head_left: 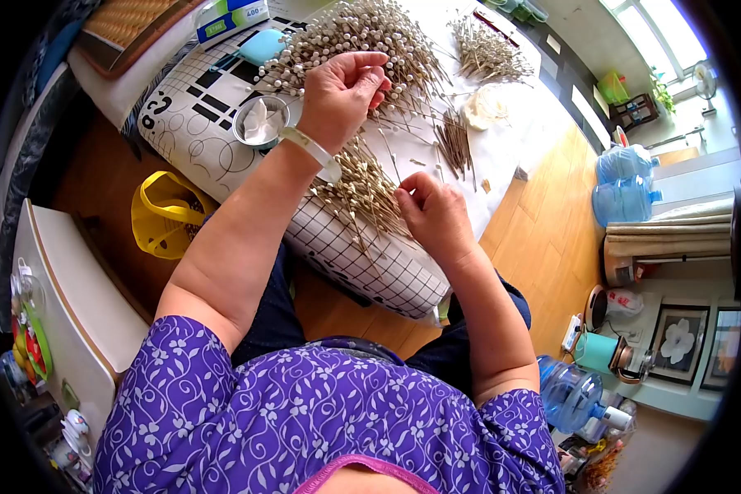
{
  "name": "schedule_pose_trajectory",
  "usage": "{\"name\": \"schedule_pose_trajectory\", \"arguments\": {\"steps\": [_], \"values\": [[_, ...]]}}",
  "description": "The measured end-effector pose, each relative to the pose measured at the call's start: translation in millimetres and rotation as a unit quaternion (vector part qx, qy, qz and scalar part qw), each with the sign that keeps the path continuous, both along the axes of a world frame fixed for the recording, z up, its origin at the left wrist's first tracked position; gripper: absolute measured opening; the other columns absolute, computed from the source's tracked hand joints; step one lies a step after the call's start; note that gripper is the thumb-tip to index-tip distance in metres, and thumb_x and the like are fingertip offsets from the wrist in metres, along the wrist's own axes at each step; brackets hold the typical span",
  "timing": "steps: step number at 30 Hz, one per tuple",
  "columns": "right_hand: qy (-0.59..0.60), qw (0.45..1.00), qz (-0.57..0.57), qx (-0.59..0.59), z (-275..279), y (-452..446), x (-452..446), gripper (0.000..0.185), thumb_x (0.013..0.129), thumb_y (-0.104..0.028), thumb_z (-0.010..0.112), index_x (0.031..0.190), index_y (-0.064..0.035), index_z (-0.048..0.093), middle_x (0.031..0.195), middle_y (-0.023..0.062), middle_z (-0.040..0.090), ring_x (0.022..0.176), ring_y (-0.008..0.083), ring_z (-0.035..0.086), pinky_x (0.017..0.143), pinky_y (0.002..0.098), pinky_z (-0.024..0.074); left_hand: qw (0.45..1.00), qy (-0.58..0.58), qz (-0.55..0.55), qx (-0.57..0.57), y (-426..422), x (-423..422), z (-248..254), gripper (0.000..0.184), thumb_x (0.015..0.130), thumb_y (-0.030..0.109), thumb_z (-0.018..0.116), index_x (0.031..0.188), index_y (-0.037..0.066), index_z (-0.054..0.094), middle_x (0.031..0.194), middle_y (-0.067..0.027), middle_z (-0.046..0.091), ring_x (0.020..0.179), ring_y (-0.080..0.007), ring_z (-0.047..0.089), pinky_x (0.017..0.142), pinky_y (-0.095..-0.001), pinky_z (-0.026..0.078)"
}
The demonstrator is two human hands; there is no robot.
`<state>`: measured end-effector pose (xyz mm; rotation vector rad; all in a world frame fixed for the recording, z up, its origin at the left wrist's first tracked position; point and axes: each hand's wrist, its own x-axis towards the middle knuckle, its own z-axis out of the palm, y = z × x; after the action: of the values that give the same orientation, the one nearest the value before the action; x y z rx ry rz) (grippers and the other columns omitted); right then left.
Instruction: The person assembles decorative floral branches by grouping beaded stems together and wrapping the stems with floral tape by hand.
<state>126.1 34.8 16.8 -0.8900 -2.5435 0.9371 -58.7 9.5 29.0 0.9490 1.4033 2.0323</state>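
My left hand [342,95], with a pale bangle at the wrist, is raised over a large heap of thin stems with round white tips [362,33]. Its thumb and forefinger are pressed together; whatever they hold is too small to make out. Lower and to the right, my right hand [435,216] pinches the bottom of a thin budded stem [392,160] that points upward. Beside that hand lies a pile of stems with cream, pointed buds [358,185]. A bundle of bare brown sticks [454,144] lies just beyond it.
A metal bowl [240,123] with white material inside, a light blue case [262,47] and a round cream bundle [486,107] are on the table cover. More stems [490,51] lie at the far right. A yellow bag [152,235] hangs or stands at the table's left.
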Motion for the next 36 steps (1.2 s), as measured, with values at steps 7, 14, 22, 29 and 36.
{"name": "schedule_pose_trajectory", "arguments": {"steps": [7,14,22,29,36], "values": [[-0.051,0.99,0.086,0.1,-15,6,0,0.013,0.076,-0.016,0.059,0.08,-0.0039,0.06,0.065,0.0142,0.059,0.062,0.0259,0.058,0.06,0.0337,0.0448,1.0,0.012,-0.001,-0.003,0,1,0,0.016,0.084,0.005,0.053,0.099,0.001,0.058,0.077,-0.004,0.061,0.066,-0.0056,0.056,0.058,-0.0169,0.048],[0.012,0.996,0.035,-0.086,-12,16,6,0.014,0.076,-0.012,0.058,0.077,0.0018,0.058,0.057,0.0071,0.057,0.049,0.0124,0.054,0.048,0.0255,0.0432,1.0,-0.005,0.003,-0.002,-7,7,6,0.017,0.084,0.005,0.052,0.1,0.002,0.058,0.077,-0.0039,0.061,0.063,-0.0055,0.054,0.057,-0.0167,0.047],[0.254,0.887,-0.063,-0.381,5,30,28,0.011,0.084,-0.015,0.055,0.084,-0.0036,0.054,0.06,0.0018,0.055,0.042,0.0015,0.04,0.038,0.0157,0.029,0.986,0.026,-0.153,-0.066,-33,35,2,0.02,0.086,0.016,0.052,0.097,0.001,0.057,0.075,-0.0033,0.06,0.058,-0.0058,0.052,0.053,-0.018,0.045],[0.361,0.829,-0.076,-0.42,-1,30,32,0.009,0.084,-0.012,0.056,0.085,-0.0028,0.055,0.066,-0.0004,0.056,0.049,0.0011,0.042,0.042,0.0147,0.0308,0.926,-0.102,-0.318,-0.178,-25,83,-13,0.024,0.085,0.012,0.054,0.104,-0.002,0.055,0.086,-0.0071,0.062,0.073,-0.0106,0.06,0.064,-0.0233,0.05],[0.37,0.837,-0.08,-0.394,-11,35,31,0.011,0.081,-0.011,0.06,0.081,0.0,0.059,0.069,-0.0004,0.058,0.063,0.0043,0.051,0.058,0.0177,0.0408,0.917,-0.128,-0.329,-0.184,-20,85,-27,0.017,0.084,0.012,0.056,0.092,-0.002,0.06,0.076,-0.0058,0.062,0.061,-0.009,0.058,0.057,-0.0217,0.05]]}}
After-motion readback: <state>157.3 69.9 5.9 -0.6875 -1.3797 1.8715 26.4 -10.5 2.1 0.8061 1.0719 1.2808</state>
